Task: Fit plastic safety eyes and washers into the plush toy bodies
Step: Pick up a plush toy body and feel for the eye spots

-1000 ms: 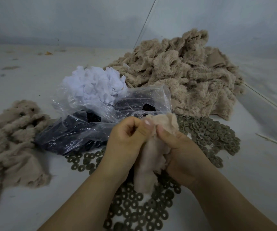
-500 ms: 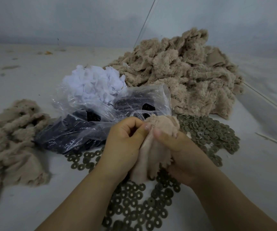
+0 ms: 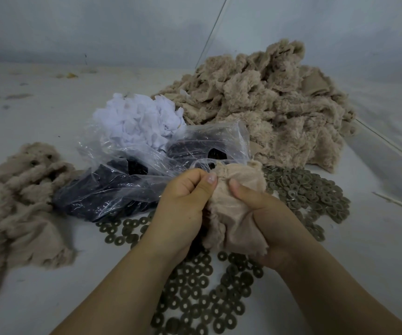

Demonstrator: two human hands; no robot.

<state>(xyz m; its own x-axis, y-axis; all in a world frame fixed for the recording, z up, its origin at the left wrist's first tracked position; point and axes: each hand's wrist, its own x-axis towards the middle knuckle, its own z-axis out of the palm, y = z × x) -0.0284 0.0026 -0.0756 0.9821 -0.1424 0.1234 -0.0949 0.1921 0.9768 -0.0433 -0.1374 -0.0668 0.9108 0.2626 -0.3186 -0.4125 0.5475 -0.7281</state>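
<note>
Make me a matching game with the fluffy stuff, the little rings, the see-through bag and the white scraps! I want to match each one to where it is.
Things:
1. big plush pile
2. washers
3. clear plastic bag
4. white scraps

Places:
A. scattered on the table under the hands
B. far right, behind everything
C. just behind the clear bag
D. left of the hands, holding dark pieces

Pairs: 1-B, 2-A, 3-D, 4-C

Both the left hand and the right hand grip one plush piece.
</note>
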